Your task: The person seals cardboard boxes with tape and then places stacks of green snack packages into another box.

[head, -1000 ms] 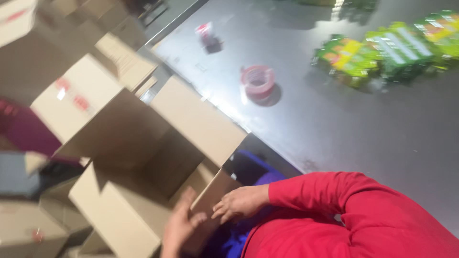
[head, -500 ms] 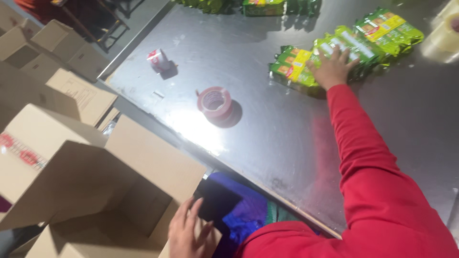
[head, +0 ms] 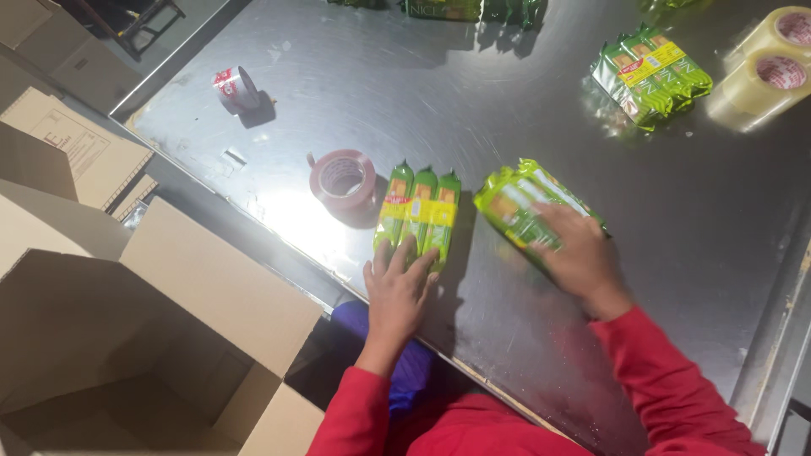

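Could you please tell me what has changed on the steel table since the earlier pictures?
The right hand drew a green packet bundle nearer; the left hand left the open cardboard box for another green bundle. The pink tape roll stayed put.

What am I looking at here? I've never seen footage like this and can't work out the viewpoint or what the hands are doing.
The camera sits on a person's head, looking down at their own bare hands over a shiny metal table. The left hand rests flat on a green three-pack of snack packets. The right hand presses on another green pack. Beside them lies a pink tape roll; clear tape rolls and more packs lie farther off. An open cardboard box stands at lower left.
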